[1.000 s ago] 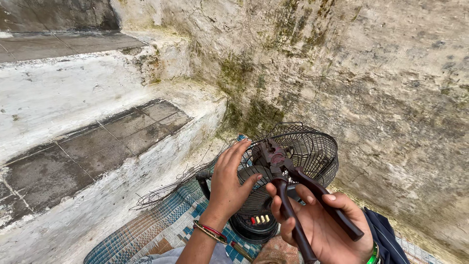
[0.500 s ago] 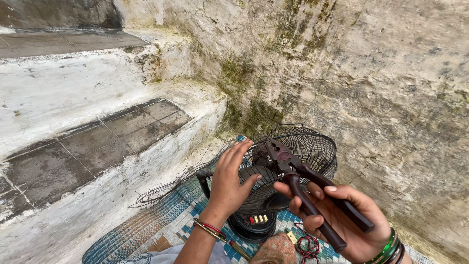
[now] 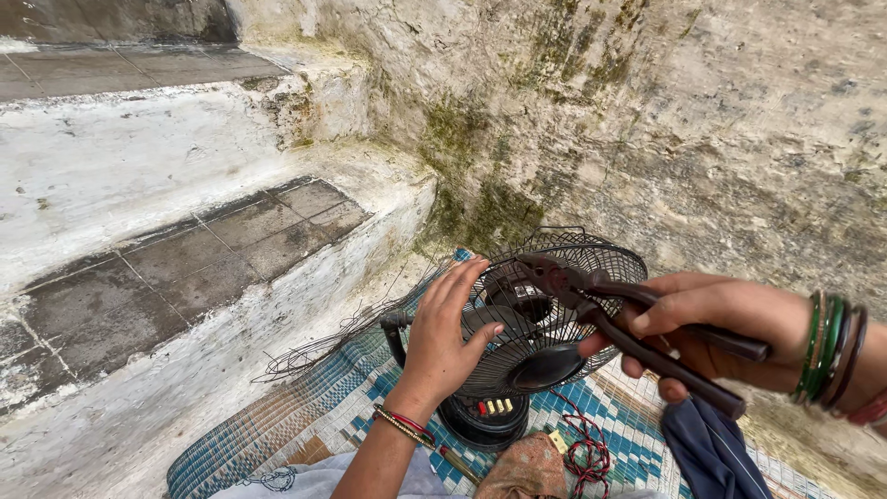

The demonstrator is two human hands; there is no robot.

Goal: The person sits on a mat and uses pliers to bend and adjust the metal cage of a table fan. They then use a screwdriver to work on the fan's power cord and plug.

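The left hand (image 3: 443,337) lies flat and unclenched on the black wire-cage table fan (image 3: 545,323). The right hand (image 3: 711,319) grips dark metal pliers (image 3: 628,328) at the cage. The fan stands on a blue checked woven mat (image 3: 351,407), close between stone step and wall.

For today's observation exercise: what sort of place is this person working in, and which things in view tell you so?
Probably an outdoor corner of a home, at the foot of steps. The whitewashed stone steps and the rough wall, streaked with green moss, suggest open air; the woven mat under a small table fan suggests household repair on the ground.
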